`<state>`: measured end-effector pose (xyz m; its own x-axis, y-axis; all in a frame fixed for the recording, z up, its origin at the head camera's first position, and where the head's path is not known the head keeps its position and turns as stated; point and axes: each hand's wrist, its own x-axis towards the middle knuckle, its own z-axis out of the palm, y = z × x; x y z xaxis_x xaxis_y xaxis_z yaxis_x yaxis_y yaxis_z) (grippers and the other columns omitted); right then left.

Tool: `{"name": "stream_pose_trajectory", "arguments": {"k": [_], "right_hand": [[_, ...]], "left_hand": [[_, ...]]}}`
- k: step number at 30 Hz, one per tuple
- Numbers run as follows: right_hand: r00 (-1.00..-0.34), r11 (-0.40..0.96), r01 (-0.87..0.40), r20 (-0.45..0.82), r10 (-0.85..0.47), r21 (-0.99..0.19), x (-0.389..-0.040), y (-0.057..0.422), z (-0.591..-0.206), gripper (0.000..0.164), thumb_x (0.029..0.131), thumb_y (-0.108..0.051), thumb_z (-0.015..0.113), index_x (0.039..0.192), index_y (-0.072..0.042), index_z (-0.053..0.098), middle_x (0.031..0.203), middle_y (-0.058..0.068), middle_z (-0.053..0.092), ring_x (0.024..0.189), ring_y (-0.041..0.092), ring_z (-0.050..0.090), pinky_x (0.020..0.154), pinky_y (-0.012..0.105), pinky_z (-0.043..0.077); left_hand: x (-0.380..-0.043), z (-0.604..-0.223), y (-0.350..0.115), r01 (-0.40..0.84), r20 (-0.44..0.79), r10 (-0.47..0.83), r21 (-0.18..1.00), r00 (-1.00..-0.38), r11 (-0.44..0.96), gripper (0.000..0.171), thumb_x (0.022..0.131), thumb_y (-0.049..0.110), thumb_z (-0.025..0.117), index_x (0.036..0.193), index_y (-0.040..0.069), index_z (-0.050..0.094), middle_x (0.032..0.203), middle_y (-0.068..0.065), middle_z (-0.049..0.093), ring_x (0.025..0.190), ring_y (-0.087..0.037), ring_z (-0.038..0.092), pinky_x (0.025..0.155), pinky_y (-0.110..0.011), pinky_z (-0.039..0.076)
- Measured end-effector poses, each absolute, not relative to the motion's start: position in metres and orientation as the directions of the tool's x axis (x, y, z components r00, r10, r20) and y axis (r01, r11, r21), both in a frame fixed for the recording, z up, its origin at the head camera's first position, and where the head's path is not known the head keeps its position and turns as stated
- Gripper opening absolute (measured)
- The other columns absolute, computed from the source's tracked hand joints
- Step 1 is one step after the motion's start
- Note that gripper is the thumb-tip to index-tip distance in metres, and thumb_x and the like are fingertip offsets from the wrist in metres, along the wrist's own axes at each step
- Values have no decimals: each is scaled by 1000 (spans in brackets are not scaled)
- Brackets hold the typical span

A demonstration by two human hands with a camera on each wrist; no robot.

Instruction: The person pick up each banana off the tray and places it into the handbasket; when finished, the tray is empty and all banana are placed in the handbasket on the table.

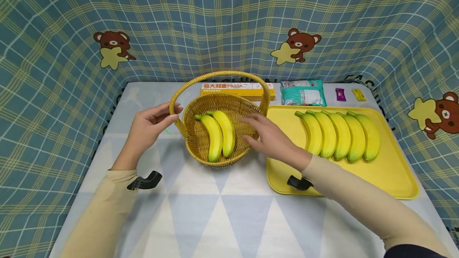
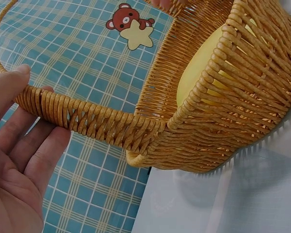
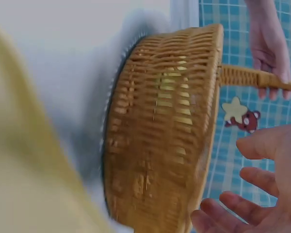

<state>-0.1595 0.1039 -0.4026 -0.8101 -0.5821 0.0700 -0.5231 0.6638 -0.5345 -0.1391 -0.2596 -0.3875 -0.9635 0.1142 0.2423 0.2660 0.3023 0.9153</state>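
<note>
A wicker basket [image 1: 201, 158] with a tall arched handle stands in the middle of the table. Two bananas [image 1: 215, 138] lie side by side inside it, toward its left. My left hand [image 1: 147, 128] pinches the left side of the handle [image 2: 87, 114] between thumb and fingers. Over the basket's right rim reaches my right hand [image 1: 265, 134], fingers spread and holding nothing. In the right wrist view its fingers [image 3: 252, 204] hang beside the woven wall. Several more bananas [image 1: 344, 134] lie in a row on a yellow tray [image 1: 287, 174] at the right.
Behind the basket lies a pasta box [image 1: 236, 90], partly covered by the handle. A teal packet [image 1: 304, 92] and two small wrapped pieces, one purple [image 1: 340, 94] and one yellow [image 1: 359, 95], sit along the back edge. Plaid cloth [image 1: 229, 23] encloses the table's back and sides.
</note>
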Motion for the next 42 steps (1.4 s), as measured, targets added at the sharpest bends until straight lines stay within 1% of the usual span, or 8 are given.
{"name": "stream_pose_trajectory", "arguments": {"k": [3,5,11,17,22,27,33,42], "right_hand": [[-825,675,-519,99,-557,-525,-153,127,-399,50,101,-26,66,149,-17,54,146,11,51,125,29,54,102,51,49],[-843,693,-493,94,-529,-526,-151,144,-399,49,100,-26,67,147,-16,55,145,12,52,131,32,52,106,55,47],[-917,789,-348,8,-399,-507,-155,194,-406,50,101,-26,67,147,-12,54,146,19,49,125,39,54,101,60,48],[-963,859,-206,-61,-263,-468,-171,237,-415,57,100,-24,66,150,-2,48,146,30,42,130,49,44,106,68,39],[-971,895,-107,-147,-188,-433,-181,256,-428,63,101,-24,64,152,3,41,145,38,36,131,55,38,108,70,34],[-956,910,-126,-195,-217,-396,-185,256,-440,67,100,-25,64,152,8,38,138,39,43,125,55,44,105,68,38],[-953,915,-131,-207,-223,-381,-184,250,-444,69,100,-26,65,153,6,34,136,39,47,119,54,51,99,68,44],[-939,910,-137,-242,-245,-391,-174,253,-426,69,101,-26,63,158,-3,31,147,37,40,131,54,43,105,69,40]], "left_hand": [[-138,-387,-260,268,246,112,914,-963,303,34,99,12,68,132,6,69,120,-6,73,110,-17,70,93,-21,56],[-138,-388,-260,270,248,111,913,-963,305,33,99,12,68,132,6,69,120,-6,73,111,-18,70,93,-21,56],[-138,-391,-262,274,252,110,911,-962,308,33,99,12,68,132,5,69,121,-6,73,111,-21,70,93,-21,56],[-137,-391,-262,269,249,102,909,-963,318,33,99,13,69,132,5,69,121,-7,73,109,-14,70,92,-21,56],[-137,-392,-261,269,249,103,909,-963,318,33,99,12,69,132,6,69,121,-7,73,110,-15,70,93,-21,56],[-137,-392,-261,274,252,109,909,-962,313,34,100,12,68,133,6,68,121,-5,73,111,-13,69,93,-20,55],[-137,-390,-260,273,252,107,914,-962,299,34,99,12,68,133,6,68,121,-4,73,111,-15,69,94,-21,55],[-137,-389,-258,277,256,111,918,-960,284,34,99,10,69,133,4,68,120,-4,74,110,-12,69,94,-22,55]]}}
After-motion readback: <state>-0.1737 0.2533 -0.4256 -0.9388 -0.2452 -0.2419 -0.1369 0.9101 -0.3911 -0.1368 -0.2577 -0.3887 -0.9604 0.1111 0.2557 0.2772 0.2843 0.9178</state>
